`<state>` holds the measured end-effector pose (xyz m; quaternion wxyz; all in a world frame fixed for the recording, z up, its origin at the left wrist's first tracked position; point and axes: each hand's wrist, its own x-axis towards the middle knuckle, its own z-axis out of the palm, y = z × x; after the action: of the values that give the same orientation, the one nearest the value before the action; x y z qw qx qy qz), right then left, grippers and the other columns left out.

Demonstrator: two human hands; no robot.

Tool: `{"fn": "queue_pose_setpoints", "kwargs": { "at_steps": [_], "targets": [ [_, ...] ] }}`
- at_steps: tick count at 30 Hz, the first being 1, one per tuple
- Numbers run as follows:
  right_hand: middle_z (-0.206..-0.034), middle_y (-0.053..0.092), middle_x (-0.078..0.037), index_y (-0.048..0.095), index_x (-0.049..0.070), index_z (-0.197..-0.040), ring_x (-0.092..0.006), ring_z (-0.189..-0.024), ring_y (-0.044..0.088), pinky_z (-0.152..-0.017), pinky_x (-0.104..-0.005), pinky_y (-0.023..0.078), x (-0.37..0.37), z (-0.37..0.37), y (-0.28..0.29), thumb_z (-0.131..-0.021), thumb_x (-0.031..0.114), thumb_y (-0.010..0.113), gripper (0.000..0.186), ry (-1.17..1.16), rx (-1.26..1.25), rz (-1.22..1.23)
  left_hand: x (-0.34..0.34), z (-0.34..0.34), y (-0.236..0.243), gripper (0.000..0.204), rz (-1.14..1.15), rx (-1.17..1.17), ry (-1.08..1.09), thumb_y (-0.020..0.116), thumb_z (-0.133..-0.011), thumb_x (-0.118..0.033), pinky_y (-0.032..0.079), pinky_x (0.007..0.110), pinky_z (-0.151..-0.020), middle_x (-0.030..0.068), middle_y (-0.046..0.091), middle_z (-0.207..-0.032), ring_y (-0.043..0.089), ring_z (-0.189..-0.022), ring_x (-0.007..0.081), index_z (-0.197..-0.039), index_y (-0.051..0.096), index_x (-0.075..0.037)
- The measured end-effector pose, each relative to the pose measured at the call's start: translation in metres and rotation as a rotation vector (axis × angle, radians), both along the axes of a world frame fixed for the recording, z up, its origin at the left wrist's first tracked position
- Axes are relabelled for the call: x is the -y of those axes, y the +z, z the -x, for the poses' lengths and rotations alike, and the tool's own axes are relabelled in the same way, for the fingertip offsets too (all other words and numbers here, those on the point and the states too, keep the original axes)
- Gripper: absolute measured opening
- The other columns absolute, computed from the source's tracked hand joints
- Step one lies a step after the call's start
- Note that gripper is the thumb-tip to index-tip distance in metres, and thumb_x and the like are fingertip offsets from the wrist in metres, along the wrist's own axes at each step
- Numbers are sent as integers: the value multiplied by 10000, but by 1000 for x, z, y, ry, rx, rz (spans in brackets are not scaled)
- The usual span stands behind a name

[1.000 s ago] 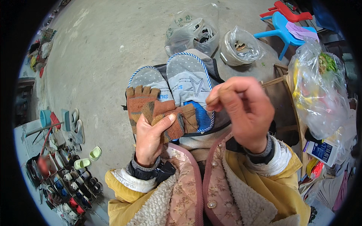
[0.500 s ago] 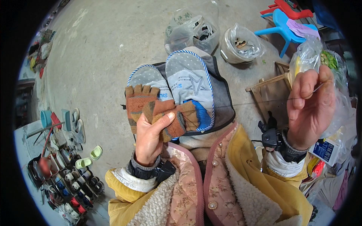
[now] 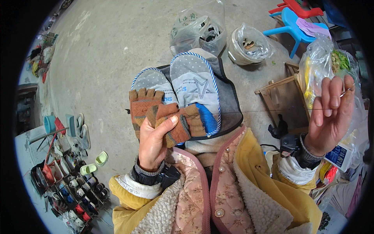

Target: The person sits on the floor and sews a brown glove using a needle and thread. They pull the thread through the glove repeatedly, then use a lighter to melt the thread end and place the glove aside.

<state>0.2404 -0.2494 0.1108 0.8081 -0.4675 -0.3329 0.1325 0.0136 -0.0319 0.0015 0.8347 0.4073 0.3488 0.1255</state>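
Note:
My left hand (image 3: 153, 142) pinches a brown and rust fingerless glove (image 3: 191, 120), its thumb pressing the fabric. A second matching glove (image 3: 144, 103) lies spread just behind that hand. From the held glove a thin dark thread (image 3: 253, 111) runs taut to the right. At its far end my right hand (image 3: 331, 113) is raised, thumb and fingertips closed on a small sewing needle (image 3: 345, 93). Under the gloves, a pair of grey slippers (image 3: 196, 74) with blue-and-white striped edging rests on a dark grey cloth (image 3: 230, 103) over my lap.
A clear plastic bag (image 3: 187, 37) and a lined white bucket (image 3: 243, 56) stand ahead on the concrete floor. To the right are a wooden stool (image 3: 278, 84), a blue plastic chair (image 3: 292, 29) and bags of greens (image 3: 339, 60). Racked shoes (image 3: 82, 191) fill the lower left.
My right hand has moved outward to the right with the needle, and a longer stretch of thread shows. My left hand keeps its grip on the glove, nearly still.

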Motion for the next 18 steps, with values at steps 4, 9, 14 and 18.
{"fn": "queue_pose_setpoints", "kwargs": {
  "at_steps": [4, 9, 14, 18],
  "targets": [
    [-812, 383, -20, 451, -27, -1229, -58, -638, 329, -409, -156, 359, 17, -12, 6, -1014, 162, 405, 290, 22, -16, -92, -1, 1, 0, 348, 29, 18, -31, 618, -866, -42, 516, 364, -889, 124, 639, -1110, 635, -997, 214, -1194, 525, 25],
    [-844, 372, -32, 448, -57, -1134, -73, -672, 348, -484, -153, 380, 46, -32, 16, -1002, 89, 415, 199, 106, -134, -230, -2, 3, 0, 352, 58, 36, -52, 609, -868, -36, 526, 372, -885, 130, 633, -1127, 638, -1001, 220, -1203, 516, 23],
    [-850, 348, -70, 403, -5, -937, -135, -725, 381, -683, -237, 456, 75, -40, 26, -951, -26, 442, 46, 113, -270, -281, -2, 4, 1, 362, 74, 38, -58, 598, -873, -36, 533, 380, -881, 137, 629, -1132, 640, -1007, 233, -1216, 497, 23],
    [-853, 349, -66, 415, -27, -948, -140, -748, 396, -762, -249, 474, 82, -38, 27, -959, -15, 436, 26, 91, -276, -306, -1, 4, 4, 311, 98, 30, -52, 603, -864, -15, 521, 357, -876, 117, 639, -1093, 637, -983, 204, -1165, 534, 19]
  ]
}}
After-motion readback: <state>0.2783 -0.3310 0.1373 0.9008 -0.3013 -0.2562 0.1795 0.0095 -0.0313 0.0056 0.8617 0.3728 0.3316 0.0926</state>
